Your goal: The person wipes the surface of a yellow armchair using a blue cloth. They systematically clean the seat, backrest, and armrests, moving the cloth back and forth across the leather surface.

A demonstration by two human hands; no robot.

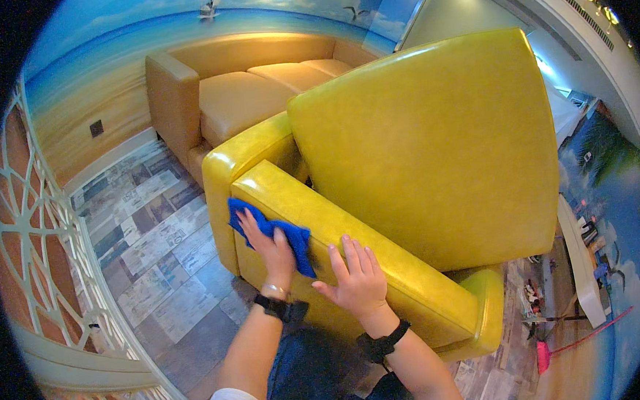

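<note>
My left hand [268, 251] holds a blue cloth [299, 243] flat against the near panel of a yellow leather-look armchair [349, 220], close to its left arm. The fingers stretch over the cloth and hide part of it. Farther right, my right hand [358, 280] has its fingers spread and holds nothing. Its fingertips lie at the top edge of the same panel; whether they press on it I cannot tell. A large yellow cushion [427, 155] stands tilted up between the chair's arms, with a dark gap [303, 171] beside its left edge.
A tan sofa [247, 94] stands behind, along a beach mural wall [98, 76]. On the left rises a white lattice screen [27, 223]. At right are a white table [579, 261] with items on it and a pink broom [544, 357]. Wood-patterned flooring [159, 265] runs between.
</note>
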